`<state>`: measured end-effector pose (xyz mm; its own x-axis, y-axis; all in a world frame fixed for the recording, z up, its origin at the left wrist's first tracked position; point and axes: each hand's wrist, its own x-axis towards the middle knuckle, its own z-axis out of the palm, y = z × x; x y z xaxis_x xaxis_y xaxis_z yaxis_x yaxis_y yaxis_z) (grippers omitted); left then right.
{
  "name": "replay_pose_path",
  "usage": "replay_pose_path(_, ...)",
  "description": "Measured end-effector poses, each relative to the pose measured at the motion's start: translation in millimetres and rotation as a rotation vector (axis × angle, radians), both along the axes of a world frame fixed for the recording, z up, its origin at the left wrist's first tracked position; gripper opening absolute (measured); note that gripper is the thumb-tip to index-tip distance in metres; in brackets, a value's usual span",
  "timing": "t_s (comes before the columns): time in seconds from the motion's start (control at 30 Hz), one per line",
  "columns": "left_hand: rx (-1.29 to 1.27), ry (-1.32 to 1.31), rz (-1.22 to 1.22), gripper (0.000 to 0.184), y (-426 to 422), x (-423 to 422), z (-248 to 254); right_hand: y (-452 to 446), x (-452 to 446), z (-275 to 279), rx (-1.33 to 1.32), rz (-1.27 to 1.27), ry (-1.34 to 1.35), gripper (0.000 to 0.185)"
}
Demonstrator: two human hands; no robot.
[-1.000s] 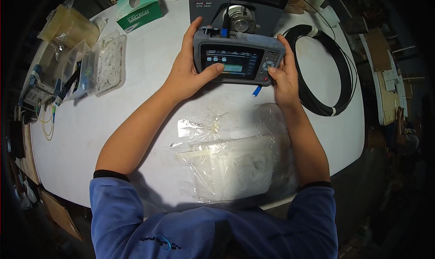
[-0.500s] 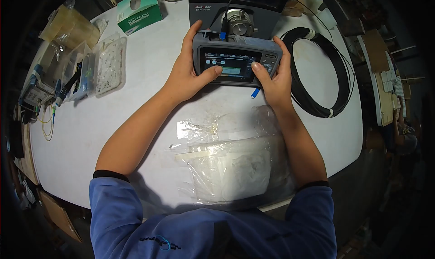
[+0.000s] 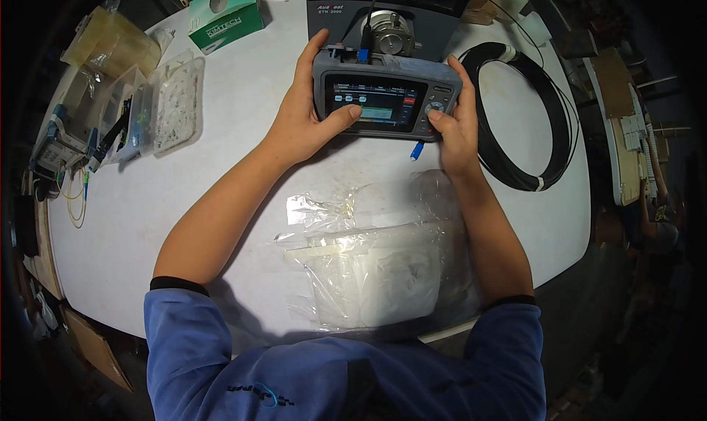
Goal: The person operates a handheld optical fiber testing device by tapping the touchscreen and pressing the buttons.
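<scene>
A grey handheld tester (image 3: 383, 93) with a lit screen is held up between both hands. My left hand (image 3: 305, 115) grips its left end, thumb over the lower left of the screen. Around the right end is my right hand (image 3: 458, 126), its thumb on the round keypad. A black cable with a blue connector (image 3: 363, 55) enters the top edge of the tester. Below the tester's lower edge a blue connector (image 3: 417, 151) sticks out. Behind it stands a grey machine (image 3: 339, 23) with a round metal part (image 3: 390, 34).
Clear plastic bags with white contents (image 3: 375, 281) lie on the white table (image 3: 110, 252). A black cable coil (image 3: 482, 149) is at the right. Plastic boxes (image 3: 179, 108) and a green tissue box (image 3: 227, 23) stand at the left. Another person's arm (image 3: 648, 200) shows far right.
My right thumb moved from the keypad to the screen's right edge, then back to the keypad. A red item now shows at the screen's right side. My left hand has hardly moved.
</scene>
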<state>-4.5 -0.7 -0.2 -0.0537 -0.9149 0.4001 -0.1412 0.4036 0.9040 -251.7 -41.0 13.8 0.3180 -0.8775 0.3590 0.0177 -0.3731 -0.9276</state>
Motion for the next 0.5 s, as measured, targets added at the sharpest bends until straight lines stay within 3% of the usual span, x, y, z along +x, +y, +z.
replay_pose_path(0.5,-0.003,-0.004,-0.003,0.103,0.3,0.5,-1.4,1.0,-1.0,-0.8,0.026,0.042,-0.043,0.080)
